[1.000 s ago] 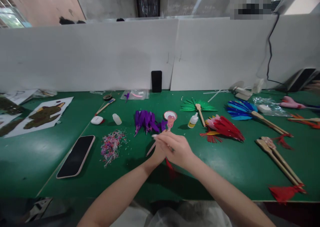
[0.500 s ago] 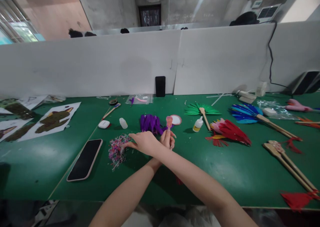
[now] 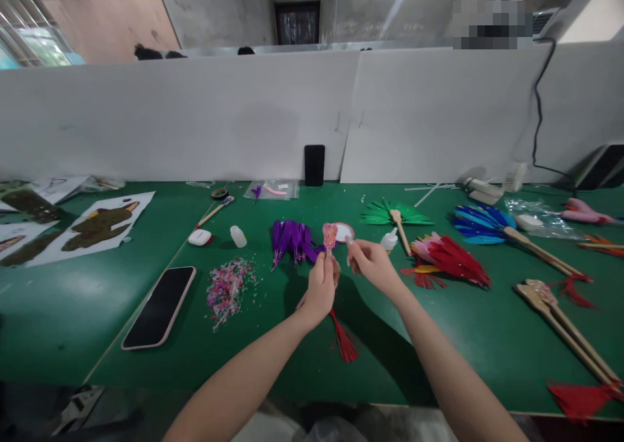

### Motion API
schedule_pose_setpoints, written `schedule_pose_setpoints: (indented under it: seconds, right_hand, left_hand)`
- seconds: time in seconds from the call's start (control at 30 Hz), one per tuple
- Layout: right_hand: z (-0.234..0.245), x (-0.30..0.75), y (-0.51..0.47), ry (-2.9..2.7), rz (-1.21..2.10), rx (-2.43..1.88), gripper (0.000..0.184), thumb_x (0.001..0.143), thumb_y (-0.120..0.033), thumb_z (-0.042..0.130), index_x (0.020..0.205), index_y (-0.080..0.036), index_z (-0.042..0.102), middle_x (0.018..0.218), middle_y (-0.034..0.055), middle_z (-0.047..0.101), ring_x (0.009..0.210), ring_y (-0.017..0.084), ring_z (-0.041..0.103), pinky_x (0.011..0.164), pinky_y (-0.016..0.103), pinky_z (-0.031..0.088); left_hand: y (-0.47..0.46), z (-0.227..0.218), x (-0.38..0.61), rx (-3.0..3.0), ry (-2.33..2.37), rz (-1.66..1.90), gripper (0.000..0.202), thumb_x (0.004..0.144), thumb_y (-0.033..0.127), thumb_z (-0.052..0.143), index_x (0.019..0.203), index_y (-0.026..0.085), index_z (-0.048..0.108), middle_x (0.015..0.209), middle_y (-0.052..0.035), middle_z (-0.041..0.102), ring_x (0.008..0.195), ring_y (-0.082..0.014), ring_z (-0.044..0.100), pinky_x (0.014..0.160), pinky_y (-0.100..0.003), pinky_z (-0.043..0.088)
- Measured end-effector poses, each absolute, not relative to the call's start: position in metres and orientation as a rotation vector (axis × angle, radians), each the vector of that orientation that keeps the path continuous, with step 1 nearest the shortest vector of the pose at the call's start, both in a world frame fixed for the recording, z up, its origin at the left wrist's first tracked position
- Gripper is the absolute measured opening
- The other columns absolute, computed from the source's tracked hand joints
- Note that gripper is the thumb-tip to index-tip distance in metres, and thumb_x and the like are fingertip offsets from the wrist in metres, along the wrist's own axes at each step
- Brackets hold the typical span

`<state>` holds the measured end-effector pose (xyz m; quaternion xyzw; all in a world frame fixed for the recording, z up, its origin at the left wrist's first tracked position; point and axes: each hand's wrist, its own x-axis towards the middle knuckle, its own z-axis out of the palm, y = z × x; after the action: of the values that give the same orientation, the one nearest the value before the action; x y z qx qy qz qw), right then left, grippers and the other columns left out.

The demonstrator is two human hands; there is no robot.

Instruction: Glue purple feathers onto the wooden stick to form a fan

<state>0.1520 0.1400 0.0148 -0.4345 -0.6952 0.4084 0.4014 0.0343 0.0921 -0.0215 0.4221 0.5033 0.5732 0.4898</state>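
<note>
My left hand (image 3: 322, 285) is wrapped round a fan handle, held upright above the table. The handle's broad pink head (image 3: 330, 235), covered in glittery bits, rises above my fingers. A red tassel (image 3: 345, 341) hangs below that hand. Just right of the head is my right hand (image 3: 373, 263), its thumb and fingertips pinched together. What they hold, if anything, is too small to make out. To the left lies a loose pile of pink, purple and white flakes (image 3: 228, 289). Purple feathers (image 3: 291, 240) and a round white lid-like disc (image 3: 344, 233) sit behind my hands.
A phone (image 3: 160, 307), an earbud case (image 3: 199, 237) and a small white bottle (image 3: 238, 236) lie left. To the right are a dropper bottle (image 3: 389, 240), green (image 3: 396, 213), red (image 3: 451, 259) and blue (image 3: 482, 221) feather fans, and wooden handles (image 3: 560, 325). A white partition (image 3: 195, 117) stands behind.
My right hand has moved from the flake pile, where it crossed over my left arm, back to the right beside the pink head. My left hand keeps its grip; the tassel now shows.
</note>
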Motion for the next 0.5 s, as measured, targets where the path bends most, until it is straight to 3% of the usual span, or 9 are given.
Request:
schedule_pose_setpoints:
  seconds: [0.07,0.27,0.5]
  right_hand:
    - [0.0074,0.1514,0.1395,-1.694,1.177,-1.067,0.042,0.081,-0.054,0.046,0.059,-0.019,0.046,0.042,-0.0049,0.044,0.035,0.009,0.041,0.037,0.022,0.032]
    - [0.0031,0.1449,0.1362,-1.665,1.100,-0.996,0.039,0.077,-0.051,0.054,0.057,-0.017,0.046,0.048,-0.0056,0.039,0.043,0.008,0.037,0.041,0.021,0.030]
    - [0.0065,0.1523,0.1321,-1.604,1.325,-0.968,0.039,0.077,-0.053,0.054,0.061,-0.019,0.047,0.041,-0.0062,0.045,0.032,0.007,0.037,0.033,0.020,0.028]
  left_hand:
    - [0.0901,-0.0226,0.0326,1.163,1.289,1.390,0.033,0.086,0.049,0.037,0.074,0.019,0.044,0.050,0.0056,0.039,0.041,-0.0078,0.034,0.042,-0.020,0.026]
    - [0.0870,-0.0297,0.0318,1.431,1.260,1.169,0.031,0.089,0.046,0.030,0.079,0.019,0.042,0.049,0.0055,0.041,0.041,-0.0089,0.036,0.044,-0.021,0.025]
    - [0.0864,-0.0292,0.0322,1.413,1.278,1.149,0.033,0.088,0.048,0.033,0.075,0.019,0.042,0.046,0.0064,0.039,0.039,-0.0079,0.035,0.043,-0.021,0.023]
